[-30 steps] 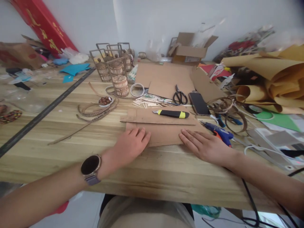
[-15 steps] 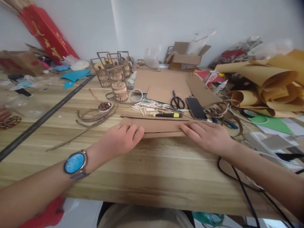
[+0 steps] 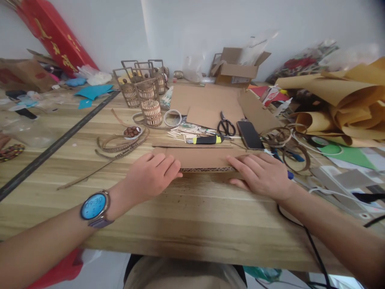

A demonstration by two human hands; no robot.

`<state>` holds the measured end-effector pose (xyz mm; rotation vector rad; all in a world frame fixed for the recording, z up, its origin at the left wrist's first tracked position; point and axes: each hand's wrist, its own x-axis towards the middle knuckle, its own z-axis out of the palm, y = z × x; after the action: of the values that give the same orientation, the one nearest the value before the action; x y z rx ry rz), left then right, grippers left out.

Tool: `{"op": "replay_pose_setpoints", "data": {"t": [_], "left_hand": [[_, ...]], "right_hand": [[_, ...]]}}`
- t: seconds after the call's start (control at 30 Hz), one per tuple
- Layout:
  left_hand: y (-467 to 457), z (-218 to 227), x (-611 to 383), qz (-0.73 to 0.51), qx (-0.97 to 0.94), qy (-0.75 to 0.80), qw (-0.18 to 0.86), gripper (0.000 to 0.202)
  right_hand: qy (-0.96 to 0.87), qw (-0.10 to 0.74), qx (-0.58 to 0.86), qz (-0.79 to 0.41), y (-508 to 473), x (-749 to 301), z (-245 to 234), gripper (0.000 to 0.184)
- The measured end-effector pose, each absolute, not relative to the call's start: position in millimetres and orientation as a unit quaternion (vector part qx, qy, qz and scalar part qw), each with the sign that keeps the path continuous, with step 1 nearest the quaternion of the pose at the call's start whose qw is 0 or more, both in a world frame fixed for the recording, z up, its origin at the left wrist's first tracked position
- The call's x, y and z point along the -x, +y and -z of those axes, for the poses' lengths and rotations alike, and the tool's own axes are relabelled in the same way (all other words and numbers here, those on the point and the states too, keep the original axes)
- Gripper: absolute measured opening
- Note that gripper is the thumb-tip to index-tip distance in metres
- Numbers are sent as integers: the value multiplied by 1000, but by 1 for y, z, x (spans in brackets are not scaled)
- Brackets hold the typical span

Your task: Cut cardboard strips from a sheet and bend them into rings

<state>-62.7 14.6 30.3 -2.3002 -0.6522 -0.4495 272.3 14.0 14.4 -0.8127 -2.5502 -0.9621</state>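
A narrow piece of brown cardboard [image 3: 202, 157] lies crosswise in front of me, its corrugated edge turned my way. My left hand [image 3: 155, 174], with a watch on its wrist, has its fingers curled over the left end. Gripping the right end is my right hand [image 3: 260, 173], fingers on top and thumb low at the front edge. Just behind the cardboard rests a black and yellow utility knife [image 3: 208, 139]. Pale little sticks [image 3: 183, 132] are scattered beyond the knife. Black scissors [image 3: 226, 124] and a phone [image 3: 250, 135] lie farther right.
Lantern-like stick holders [image 3: 152, 112] stand at the back left, near a tape roll [image 3: 172, 118] and a small bowl of brown beads [image 3: 132, 132]. Large cardboard sheets [image 3: 207, 98] lie behind. Rolled brown paper [image 3: 339, 104] fills the right. Another person's hand [image 3: 4, 140] shows at far left.
The cardboard's front strip has folded under, and its corrugated edge now faces me. My right thumb has come into view below. The utility knife has shifted slightly left and turned over.
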Motion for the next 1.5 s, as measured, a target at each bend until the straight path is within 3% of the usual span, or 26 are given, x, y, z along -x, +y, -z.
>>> {"op": "replay_pose_setpoints", "data": {"t": [0.1, 0.2, 0.37, 0.53, 0.77, 1.03, 1.33, 1.37, 1.43, 1.5], "left_hand": [[12, -28, 66, 160, 890, -250, 346, 20], [5, -22, 71, 137, 897, -245, 342, 17], [-15, 0, 82, 55, 934, -224, 272, 39], [-24, 30, 91, -34, 958, -203, 200, 52], [-15, 40, 96, -63, 968, -207, 130, 63], [-8, 38, 96, -73, 974, -213, 40, 73], [-9, 43, 94, -152, 957, -247, -11, 85], [-9, 44, 95, -154, 956, -250, -12, 85], [-10, 47, 96, -156, 955, -253, -9, 86], [-11, 50, 99, -147, 956, -252, -3, 88]], "right_hand": [[-892, 146, 257, 343, 9, -267, -17, 27], [-910, 146, 256, 292, 3, -264, -13, 32], [-934, 182, 240, 193, -16, -252, 21, 41], [-949, 189, 241, 74, -14, -230, 37, 26], [-878, 62, 474, 41, 99, -229, 5, 34], [-895, -9, 446, -20, 168, -239, 8, 44], [-810, 163, 555, -93, 105, -249, 9, 45], [-796, 185, 559, -140, 88, -251, 8, 47], [-661, 311, 536, -423, 53, -252, 6, 44], [-524, 369, 491, -590, 20, -252, 6, 46]]}}
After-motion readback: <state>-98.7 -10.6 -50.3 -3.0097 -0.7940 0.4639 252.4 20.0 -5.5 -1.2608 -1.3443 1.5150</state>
